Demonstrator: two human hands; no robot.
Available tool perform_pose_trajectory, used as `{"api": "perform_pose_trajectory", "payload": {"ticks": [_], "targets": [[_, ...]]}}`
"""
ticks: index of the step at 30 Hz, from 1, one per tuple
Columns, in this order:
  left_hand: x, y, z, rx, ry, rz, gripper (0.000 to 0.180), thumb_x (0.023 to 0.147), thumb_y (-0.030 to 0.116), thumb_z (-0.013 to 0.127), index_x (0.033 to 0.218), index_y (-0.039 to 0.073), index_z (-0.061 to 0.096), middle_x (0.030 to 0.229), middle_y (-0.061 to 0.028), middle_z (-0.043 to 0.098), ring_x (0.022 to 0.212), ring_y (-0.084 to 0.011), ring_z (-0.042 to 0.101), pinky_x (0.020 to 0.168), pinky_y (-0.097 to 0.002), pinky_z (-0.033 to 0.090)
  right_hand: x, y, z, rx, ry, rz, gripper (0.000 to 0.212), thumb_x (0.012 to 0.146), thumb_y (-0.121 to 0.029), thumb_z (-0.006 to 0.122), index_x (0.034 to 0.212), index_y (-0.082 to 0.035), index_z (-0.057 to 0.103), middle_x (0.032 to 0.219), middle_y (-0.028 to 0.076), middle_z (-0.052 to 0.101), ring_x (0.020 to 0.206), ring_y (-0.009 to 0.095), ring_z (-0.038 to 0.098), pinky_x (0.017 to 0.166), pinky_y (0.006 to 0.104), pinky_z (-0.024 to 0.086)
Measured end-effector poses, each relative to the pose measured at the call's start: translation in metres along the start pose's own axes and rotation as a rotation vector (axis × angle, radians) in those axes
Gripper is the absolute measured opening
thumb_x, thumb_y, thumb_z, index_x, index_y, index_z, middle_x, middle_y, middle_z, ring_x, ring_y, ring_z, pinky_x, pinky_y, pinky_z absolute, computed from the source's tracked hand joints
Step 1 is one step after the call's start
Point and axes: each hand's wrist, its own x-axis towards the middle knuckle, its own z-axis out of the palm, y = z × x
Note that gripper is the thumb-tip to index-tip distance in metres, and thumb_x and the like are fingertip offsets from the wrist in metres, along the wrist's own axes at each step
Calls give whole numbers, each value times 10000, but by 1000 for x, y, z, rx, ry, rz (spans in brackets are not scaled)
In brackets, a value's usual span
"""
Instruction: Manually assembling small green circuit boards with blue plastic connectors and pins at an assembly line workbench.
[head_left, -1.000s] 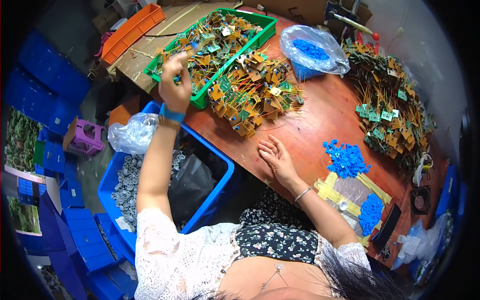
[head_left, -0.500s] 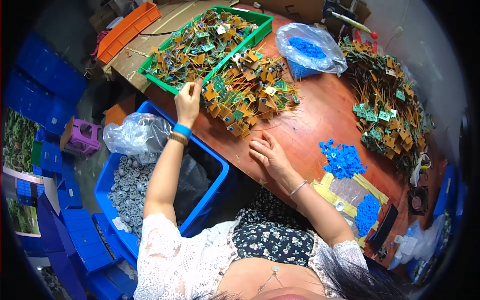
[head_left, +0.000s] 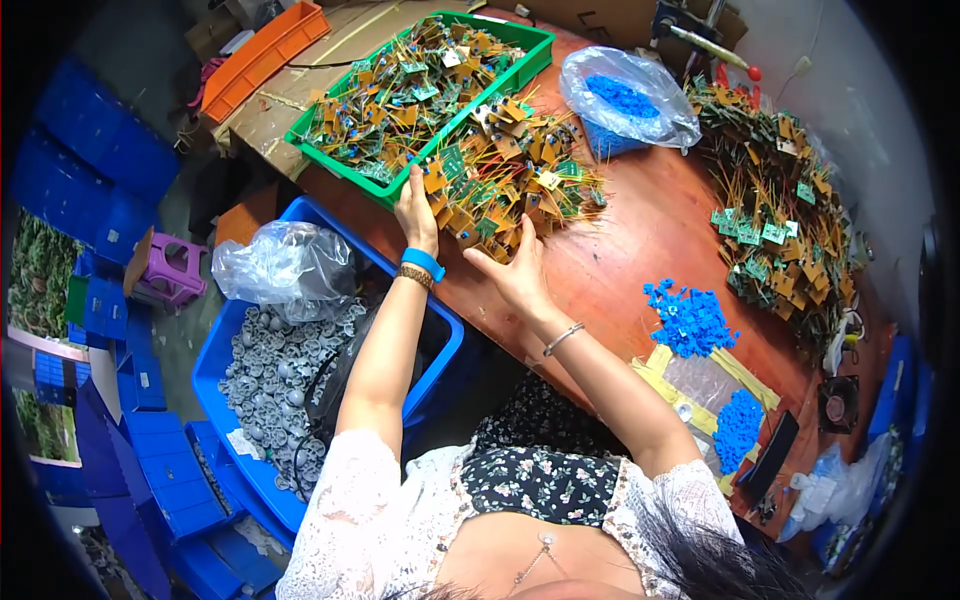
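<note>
A heap of small brown and green circuit boards with wires [head_left: 520,165] lies on the reddish table, against a green tray [head_left: 345,170] full of similar boards. At the heap's left edge, by the tray's near corner, is my left hand [head_left: 416,218], fingers stretched upward along the boards. My right hand [head_left: 522,270] is at the heap's near edge, thumb and fingers spread wide. Both palms flank the near left part of the heap. Neither hand has a board in its grasp, though the far sides of the fingers are partly hidden.
Below the table's left edge stands a blue bin [head_left: 208,365] of grey plastic parts with a clear bag [head_left: 285,265]. A bag of blue pieces [head_left: 625,100] sits behind. Another board heap [head_left: 780,220] lines the right side; loose blue pieces [head_left: 690,320] lie nearer.
My left hand has moved right, from the tray's corner to the heap's side. My right hand has moved up to the heap, and its fingers have spread apart.
</note>
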Motion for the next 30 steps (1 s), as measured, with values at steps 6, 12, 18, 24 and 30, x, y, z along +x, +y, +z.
{"api": "perform_pose_trajectory", "payload": {"ticks": [6, 12, 18, 24, 30], "targets": [[6, -13, -5, 26, -171, 22, 610, 999, 585, 508, 984, -11, 632, 937, -47, 643, 911, -133, 557, 847, -327, 455, 8, 0, -4, 59, -36, 75, 1163, 711, -480, 878, 1531, 38, 235, 1432, 294, 405, 1335, 393, 441, 1113, 452, 392], [15, 5, -12, 56, -405, -60, 769, 968, 645, 511, 1429, 31, 474, 1377, -97, 550, 1250, -199, 517, 1063, -343, 400, 3, -2, 6, -8, 18, 40, 1117, 713, -434, 888, 1529, 8, 268, 1375, 278, 423, 1295, 390, 460, 1097, 445, 411], [5, 18, -15, 156, -475, -42, 612, 1010, 520, 518, 1350, 14, 563, 1332, -84, 583, 1228, -190, 518, 1081, -315, 349, -6, 4, 3, 27, 8, 24, 1035, 724, -380, 889, 1513, -10, 329, 1363, 258, 455, 1276, 373, 483, 1082, 438, 429], [-31, -2, -16, -8, -532, -121, 626, 1013, 531, 503, 1365, 15, 550, 1332, -80, 578, 1225, -177, 518, 1067, -303, 362, -32, 30, -14, 109, 29, -22, 967, 737, -232, 898, 1507, -15, 355, 1342, 186, 524, 1203, 269, 564, 1003, 392, 499], [-79, -11, 10, -29, -560, -49, 522, 1049, 477, 465, 1301, 30, 558, 1266, -58, 588, 1188, -163, 517, 1054, -311, 372, -50, 66, -51, 233, 14, -54, 914, 782, -84, 850, 1521, 0, 319, 1256, 140, 635, 1118, 199, 619, 934, 336, 537]]}}
